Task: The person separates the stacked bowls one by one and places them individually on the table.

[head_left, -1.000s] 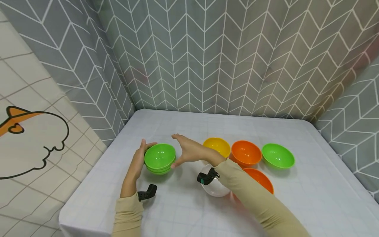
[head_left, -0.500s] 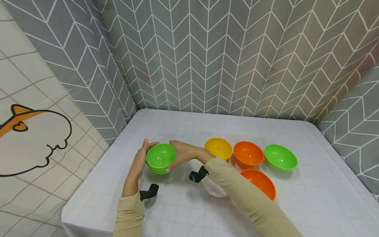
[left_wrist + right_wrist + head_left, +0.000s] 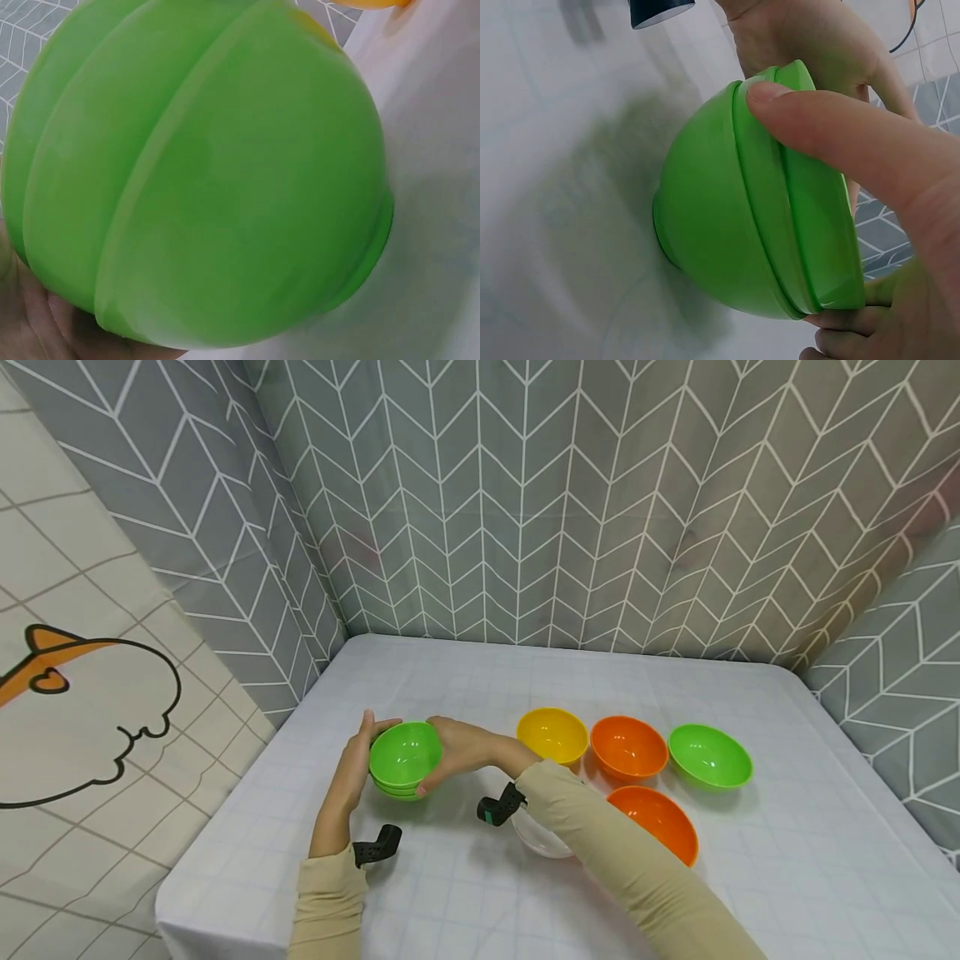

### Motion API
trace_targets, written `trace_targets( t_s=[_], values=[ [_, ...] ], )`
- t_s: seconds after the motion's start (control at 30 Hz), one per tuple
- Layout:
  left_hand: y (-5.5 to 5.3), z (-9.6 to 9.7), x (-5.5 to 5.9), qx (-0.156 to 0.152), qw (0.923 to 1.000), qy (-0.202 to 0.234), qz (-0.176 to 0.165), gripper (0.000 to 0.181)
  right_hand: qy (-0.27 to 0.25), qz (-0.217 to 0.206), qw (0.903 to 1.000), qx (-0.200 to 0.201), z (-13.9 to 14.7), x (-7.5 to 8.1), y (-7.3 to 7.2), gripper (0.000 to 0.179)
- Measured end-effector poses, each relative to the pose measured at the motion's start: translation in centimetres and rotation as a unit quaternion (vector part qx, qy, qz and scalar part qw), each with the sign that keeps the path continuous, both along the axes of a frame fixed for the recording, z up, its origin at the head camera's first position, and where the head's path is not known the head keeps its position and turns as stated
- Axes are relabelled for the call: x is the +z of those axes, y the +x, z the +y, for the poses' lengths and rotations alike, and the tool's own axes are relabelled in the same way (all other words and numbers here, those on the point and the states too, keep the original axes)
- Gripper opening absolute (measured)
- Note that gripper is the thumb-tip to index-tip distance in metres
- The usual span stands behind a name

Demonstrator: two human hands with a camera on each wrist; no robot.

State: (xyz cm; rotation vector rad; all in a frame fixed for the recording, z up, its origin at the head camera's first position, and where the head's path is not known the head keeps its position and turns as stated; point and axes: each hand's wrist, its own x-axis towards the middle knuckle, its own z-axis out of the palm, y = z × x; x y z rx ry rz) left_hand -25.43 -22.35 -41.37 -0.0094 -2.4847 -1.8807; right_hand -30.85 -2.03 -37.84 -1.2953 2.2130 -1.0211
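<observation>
A stack of three nested green bowls (image 3: 403, 758) stands upright at the left part of the table. My left hand (image 3: 351, 768) holds its left side, fingers reaching round behind it. From the other side my right hand (image 3: 467, 747) grips the stack; in the right wrist view its thumb (image 3: 832, 124) presses near the rims, while the other fingers lie on the opposite side. The left wrist view is mostly filled by the green bowls (image 3: 247, 180), with part of the left hand (image 3: 45, 322) beneath them. The bowls' foot appears at or close to the tabletop.
To the right are a yellow bowl (image 3: 551, 733), an orange bowl (image 3: 628, 748), a lone green bowl (image 3: 708, 757) and a nearer orange bowl (image 3: 660, 822). My right sleeve partly covers a white bowl (image 3: 538, 837). A patterned curtain (image 3: 525, 510) hangs behind the white-covered table (image 3: 442, 893).
My right hand has moved left from beside the green stack and taken hold of it. The left hand keeps its place on the stack. Between the last two frames little differs.
</observation>
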Motion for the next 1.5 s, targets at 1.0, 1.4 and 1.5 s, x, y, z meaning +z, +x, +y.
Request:
trace_targets(
  t_s=[1.0,1.4,1.5],
  values=[
    [0.0,0.2,-0.2,-0.003,1.0000,0.003,-0.005,0.082,-0.007,0.044,0.9979,-0.047,0.5,-0.1,0.1,0.087],
    [-0.1,0.0,-0.4,0.000,0.9999,-0.014,-0.002,0.089,-0.006,0.045,0.9957,-0.081,2.9,2.1,1.2,0.090],
    [0.0,0.0,-0.3,-0.009,0.9999,-0.008,0.000,0.088,-0.007,0.047,0.9940,-0.099,4.3,3.0,1.7,0.091]
  ],
)
